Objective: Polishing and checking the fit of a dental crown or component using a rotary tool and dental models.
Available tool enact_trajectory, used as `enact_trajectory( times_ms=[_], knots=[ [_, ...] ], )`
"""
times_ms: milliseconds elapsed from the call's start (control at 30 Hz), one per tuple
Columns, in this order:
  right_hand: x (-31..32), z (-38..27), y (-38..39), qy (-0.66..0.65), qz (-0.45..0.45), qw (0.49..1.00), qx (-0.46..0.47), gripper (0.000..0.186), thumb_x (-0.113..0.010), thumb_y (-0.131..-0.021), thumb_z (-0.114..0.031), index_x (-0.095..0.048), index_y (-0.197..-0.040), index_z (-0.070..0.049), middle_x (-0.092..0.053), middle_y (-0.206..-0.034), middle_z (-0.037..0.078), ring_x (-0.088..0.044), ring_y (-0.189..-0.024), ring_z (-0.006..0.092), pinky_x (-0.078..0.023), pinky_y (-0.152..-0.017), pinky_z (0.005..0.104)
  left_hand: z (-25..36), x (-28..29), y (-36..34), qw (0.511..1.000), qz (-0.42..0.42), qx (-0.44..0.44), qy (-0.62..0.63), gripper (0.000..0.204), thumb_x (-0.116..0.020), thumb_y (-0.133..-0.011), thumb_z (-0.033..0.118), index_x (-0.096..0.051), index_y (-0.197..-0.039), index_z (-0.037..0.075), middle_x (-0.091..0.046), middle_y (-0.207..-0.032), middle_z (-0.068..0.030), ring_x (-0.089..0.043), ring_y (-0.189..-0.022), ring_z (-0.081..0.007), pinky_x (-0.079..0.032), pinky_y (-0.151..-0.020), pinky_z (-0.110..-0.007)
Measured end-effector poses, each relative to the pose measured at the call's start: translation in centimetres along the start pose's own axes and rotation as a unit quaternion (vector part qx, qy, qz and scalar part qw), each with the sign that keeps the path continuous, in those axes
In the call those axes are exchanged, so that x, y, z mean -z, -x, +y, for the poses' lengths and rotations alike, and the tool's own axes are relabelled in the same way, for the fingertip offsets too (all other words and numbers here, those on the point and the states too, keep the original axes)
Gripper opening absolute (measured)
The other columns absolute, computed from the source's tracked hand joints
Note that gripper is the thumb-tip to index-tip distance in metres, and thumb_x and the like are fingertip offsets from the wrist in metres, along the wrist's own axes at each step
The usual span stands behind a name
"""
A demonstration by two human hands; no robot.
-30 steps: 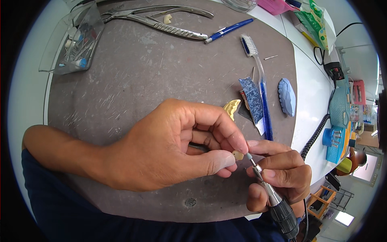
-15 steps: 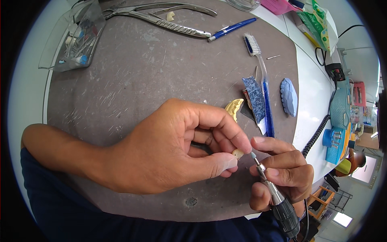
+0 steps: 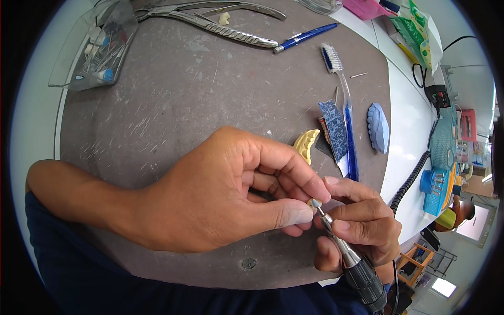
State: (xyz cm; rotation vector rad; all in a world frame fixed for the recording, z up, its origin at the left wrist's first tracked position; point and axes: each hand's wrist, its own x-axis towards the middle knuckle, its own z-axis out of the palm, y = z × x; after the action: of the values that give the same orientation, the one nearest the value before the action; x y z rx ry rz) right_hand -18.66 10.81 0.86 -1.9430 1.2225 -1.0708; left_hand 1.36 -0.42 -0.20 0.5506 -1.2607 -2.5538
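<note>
Between thumb and forefinger my left hand (image 3: 231,194) pinches a small cream dental crown (image 3: 311,203), mostly covered by the fingertips. My right hand (image 3: 362,220) holds a dental handpiece (image 3: 348,257) with a silver neck and black grip, like a pen. Its pale blue pointed grinding tip (image 3: 316,203) lies over the crown and appears to touch it. The fingers of both hands meet around the crown. Just beyond them lies a yellow dental model piece (image 3: 306,145), beside a folded piece of blue patterned sandpaper (image 3: 333,128).
A toothbrush (image 3: 346,115) and a blue dental model (image 3: 377,128) lie to the right. Metal pliers (image 3: 231,34), a small cream piece (image 3: 224,19) and a blue pen (image 3: 307,37) lie at the back. A clear container of burs (image 3: 100,58) stands far left; a coiled cord (image 3: 412,181) runs along the right.
My right hand has moved slightly left and brought the handpiece's tip from beside the crown onto it. My left hand has stayed nearly in place.
</note>
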Motion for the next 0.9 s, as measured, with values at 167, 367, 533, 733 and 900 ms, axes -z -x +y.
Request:
enact_trajectory(
  times_ms=[167,367,533,733,900],
  knots=[
    [0.1,0.13,-0.07,-0.011,-0.004,1.0,0.006,0.032,-0.079,-0.078,-0.012,-0.055,-0.099,-0.006,-0.062,-0.087,0.011,-0.062,-0.107,0.0374,-0.056,-0.088,0.0443,-0.13,0.09,-0.02,1.0,-0.004,-0.012,-0.002,0.023,-0.062,-0.087,-0.007,-0.057,-0.109,-0.013,-0.064,-0.101,-0.0201,-0.067,-0.092,-0.0203,-0.058,-0.085,-0.031],
    [-0.1,0.27,-0.21,-0.014,0.018,1.0,0.02,0.035,-0.084,-0.068,-0.005,-0.061,-0.094,-0.001,-0.064,-0.089,0.011,-0.064,-0.106,0.0392,-0.059,-0.082,0.0413,-0.17,0.13,0.02,1.0,-0.005,0.0,0.006,0.023,-0.062,-0.087,-0.007,-0.057,-0.109,-0.013,-0.064,-0.1,-0.0201,-0.067,-0.092,-0.0205,-0.058,-0.085,-0.032],
    [-0.42,0.04,-0.16,-0.042,0.046,0.998,0.004,0.032,-0.083,-0.071,-0.005,-0.061,-0.093,-0.001,-0.065,-0.087,0.011,-0.065,-0.104,0.0389,-0.06,-0.081,0.0408,-0.11,0.12,0.03,1.0,-0.008,-0.008,0.0,0.023,-0.062,-0.087,-0.007,-0.057,-0.109,-0.013,-0.064,-0.1,-0.02,-0.067,-0.092,-0.0205,-0.058,-0.085,-0.032],
    [-0.18,0.03,-0.23,-0.023,0.035,0.999,0.002,0.03,-0.083,-0.071,-0.005,-0.061,-0.092,-0.001,-0.065,-0.088,0.011,-0.065,-0.104,0.0382,-0.06,-0.082,0.0402,-0.08,0.16,-0.09,1.0,-0.012,-0.014,-0.018,0.023,-0.063,-0.087,-0.006,-0.057,-0.108,-0.013,-0.064,-0.1,-0.02,-0.067,-0.092,-0.0204,-0.058,-0.085,-0.031],
    [-0.18,0.25,-0.27,-0.014,0.025,0.999,0.018,0.03,-0.083,-0.071,-0.005,-0.061,-0.092,-0.001,-0.064,-0.088,0.011,-0.065,-0.103,0.0386,-0.06,-0.081,0.039,-0.15,0.2,-0.1,1.0,-0.011,-0.009,-0.007,0.022,-0.062,-0.087,-0.006,-0.057,-0.108,-0.013,-0.064,-0.1,-0.0195,-0.067,-0.092,-0.0204,-0.058,-0.085,-0.032]
  ],
)
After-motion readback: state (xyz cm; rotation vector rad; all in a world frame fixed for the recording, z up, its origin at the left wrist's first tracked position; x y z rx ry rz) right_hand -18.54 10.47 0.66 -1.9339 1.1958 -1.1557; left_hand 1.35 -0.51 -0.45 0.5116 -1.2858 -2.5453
